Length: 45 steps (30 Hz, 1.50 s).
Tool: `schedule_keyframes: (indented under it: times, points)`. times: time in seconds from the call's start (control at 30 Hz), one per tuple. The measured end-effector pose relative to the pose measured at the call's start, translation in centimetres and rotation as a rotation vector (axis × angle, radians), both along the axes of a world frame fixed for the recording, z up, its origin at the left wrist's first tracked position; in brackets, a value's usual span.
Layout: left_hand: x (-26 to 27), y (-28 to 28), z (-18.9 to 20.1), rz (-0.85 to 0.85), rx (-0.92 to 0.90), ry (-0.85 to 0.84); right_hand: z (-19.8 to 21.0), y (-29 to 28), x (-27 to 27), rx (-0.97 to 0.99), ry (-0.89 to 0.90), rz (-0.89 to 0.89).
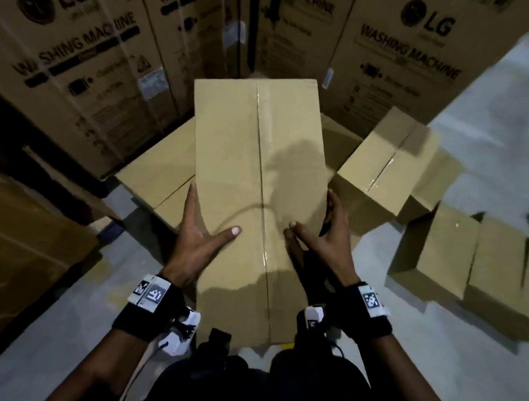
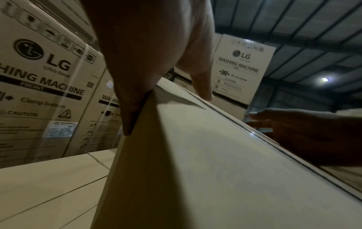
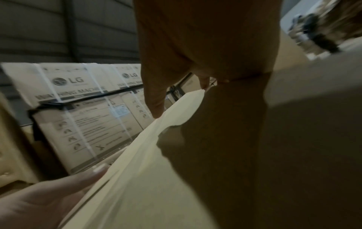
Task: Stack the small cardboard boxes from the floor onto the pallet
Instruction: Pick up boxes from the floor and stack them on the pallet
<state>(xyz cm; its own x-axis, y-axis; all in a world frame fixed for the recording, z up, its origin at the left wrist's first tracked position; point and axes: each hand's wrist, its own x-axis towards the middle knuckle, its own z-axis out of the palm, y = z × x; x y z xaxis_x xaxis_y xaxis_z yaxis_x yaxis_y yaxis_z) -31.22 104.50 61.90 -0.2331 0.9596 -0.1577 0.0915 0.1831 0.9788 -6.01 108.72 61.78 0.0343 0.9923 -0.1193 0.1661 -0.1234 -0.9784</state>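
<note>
I hold a long taped cardboard box (image 1: pixel 258 170) in the air in front of me, lengthwise away from me. My left hand (image 1: pixel 196 237) grips its left edge, thumb across the top and fingers down the side (image 2: pixel 149 54). At the right edge my right hand (image 1: pixel 322 238) does the same, thumb on top (image 3: pixel 205 46). Beneath and beyond the held box lies another plain box (image 1: pixel 156 178). A further small box (image 1: pixel 390 162) sits tilted to the right. No pallet shows in any view.
Tall LG washing machine cartons (image 1: pixel 82 59) wall off the back and left, with another (image 1: pixel 412 55) at the back right. Several small boxes (image 1: pixel 453 252) stand on the grey floor (image 1: pixel 484 133) to my right. A brown carton (image 1: pixel 22 237) is close on the left.
</note>
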Motion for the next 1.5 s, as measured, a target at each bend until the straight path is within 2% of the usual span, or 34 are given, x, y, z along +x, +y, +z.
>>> schedule_keyframes:
  times: [0.13,0.2,0.37,0.53,0.6,0.67,0.83,1.0,1.23,1.4,1.5]
  points:
    - [-5.7,0.6,-0.7,-0.103,0.005,0.034,-0.5,-2.2,-5.9,-0.080,0.113,-0.116]
    - [-7.2,1.0,-1.1,-0.119,-0.005,0.051,-0.5,-2.6,-7.4,-0.061,0.115,-0.150]
    - [-8.2,3.4,-3.2,-0.161,-0.078,-0.029,-1.4,-1.4,-8.5,-0.095,0.031,-0.238]
    - [-8.2,8.0,-4.4,-0.217,-0.077,-0.034,-1.8,2.7,-7.2,-0.049,-0.178,-0.203]
    - [-8.1,10.0,-4.7,-0.233,-0.072,-0.013,-2.4,4.1,-7.0,-0.054,-0.174,-0.223]
    - [-7.8,11.9,-5.1,-0.254,-0.086,0.045,-3.3,5.1,-7.1,-0.085,-0.093,-0.264]
    - [-7.2,14.5,-6.9,-0.267,-0.150,0.114,-7.6,6.7,-7.2,-0.175,0.121,-0.325]
    - [-6.2,17.3,-10.2,-0.257,-0.206,0.098,-13.0,9.3,-6.2,-0.278,0.026,-0.333]
    - [-2.2,25.7,-16.5,-0.338,-0.251,0.050,-19.1,15.8,-2.9,-0.286,-0.006,-0.432]
    - [-0.5,34.4,-19.8,-0.493,-0.169,0.149,-22.3,20.9,-1.5,-0.277,-0.001,-0.528]
    - [0.3,37.4,-21.3,-0.562,-0.194,0.203,-23.8,22.5,-1.5,-0.273,-0.051,-0.536]
